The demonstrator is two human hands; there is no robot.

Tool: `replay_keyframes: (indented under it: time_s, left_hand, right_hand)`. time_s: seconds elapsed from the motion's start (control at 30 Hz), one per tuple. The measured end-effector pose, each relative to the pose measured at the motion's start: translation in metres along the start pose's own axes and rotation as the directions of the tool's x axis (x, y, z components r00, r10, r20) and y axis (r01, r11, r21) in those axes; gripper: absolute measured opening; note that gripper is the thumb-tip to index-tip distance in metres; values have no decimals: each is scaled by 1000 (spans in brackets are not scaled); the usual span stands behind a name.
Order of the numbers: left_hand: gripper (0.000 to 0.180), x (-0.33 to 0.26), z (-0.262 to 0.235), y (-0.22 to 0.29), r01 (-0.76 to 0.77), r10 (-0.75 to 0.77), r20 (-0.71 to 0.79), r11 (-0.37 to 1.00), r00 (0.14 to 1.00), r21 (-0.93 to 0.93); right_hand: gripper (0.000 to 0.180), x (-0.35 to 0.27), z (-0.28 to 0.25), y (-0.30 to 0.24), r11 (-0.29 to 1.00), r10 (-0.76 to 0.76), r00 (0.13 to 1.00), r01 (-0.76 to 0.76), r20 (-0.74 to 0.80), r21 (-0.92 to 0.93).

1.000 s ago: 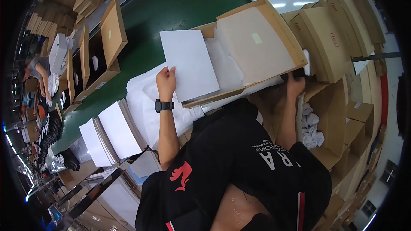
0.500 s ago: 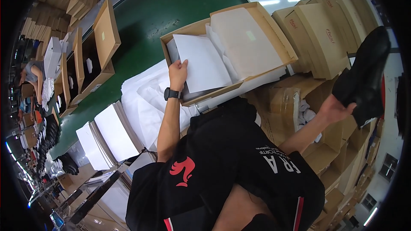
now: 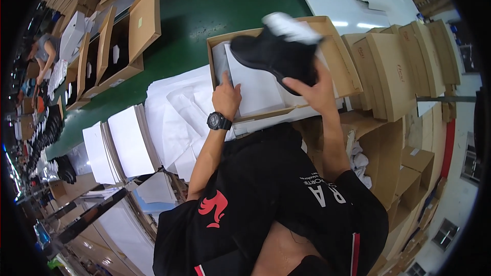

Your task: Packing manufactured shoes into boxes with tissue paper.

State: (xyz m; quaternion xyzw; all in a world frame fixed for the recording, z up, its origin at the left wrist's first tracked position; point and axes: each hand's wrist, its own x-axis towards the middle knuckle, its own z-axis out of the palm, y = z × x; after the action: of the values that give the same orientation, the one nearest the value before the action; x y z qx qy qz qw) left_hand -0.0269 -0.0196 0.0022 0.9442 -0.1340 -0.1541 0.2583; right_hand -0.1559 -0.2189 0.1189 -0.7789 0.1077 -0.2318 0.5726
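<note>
A black ankle boot (image 3: pixel 279 53), blurred by motion, hangs over the open cardboard shoebox (image 3: pixel 353 84). My right hand (image 3: pixel 319 89) is closed on the boot's near side. White stuffing (image 3: pixel 291 26), apparently paper, shows at its top. Under the boot, a white sheet (image 3: pixel 253 92) lies in the box. My left hand (image 3: pixel 226 99), with a black watch on the wrist, is at the box's left end. Its index finger is stretched out over a grey patch beside the sheet, and its thumb is apart. The boot hides much of the box's inside.
Closed shoeboxes (image 3: pixel 386 66) stand at the right. Several open boxes (image 3: pixel 135 56) sit on the green table (image 3: pixel 189 7) at the left. White paper sheets (image 3: pixel 174 117) and stacked white cards (image 3: pixel 130 140) lie nearer me. A large carton (image 3: pixel 381 148) stands right of my body.
My right hand has brought the boot from the far right to above the shoebox. My left hand has let go of the white sheet's edge and stretched out its index finger.
</note>
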Motion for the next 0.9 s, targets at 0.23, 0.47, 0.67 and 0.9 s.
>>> replay_keyframes:
  time_s: [0.23,0.47,0.67,0.9]
  left_hand:
    - [51,-31,27,-33,-299,341,-30,861,940,412]
    - [55,-34,46,-55,-371,414,-102,882,905,291]
    - [55,-32,29,-51,-413,493,-147,830,857,375]
    - [35,-28,23,-66,-489,486,117,776,866,398]
  right_hand:
    - [54,7,48,18,706,-246,884,445,398,-551]
    - [45,-52,57,62,678,-485,796,604,362,-419]
    - [63,-69,51,95,665,-528,791,612,310,-428]
    - [85,-94,66,92,556,-193,911,407,364,-725]
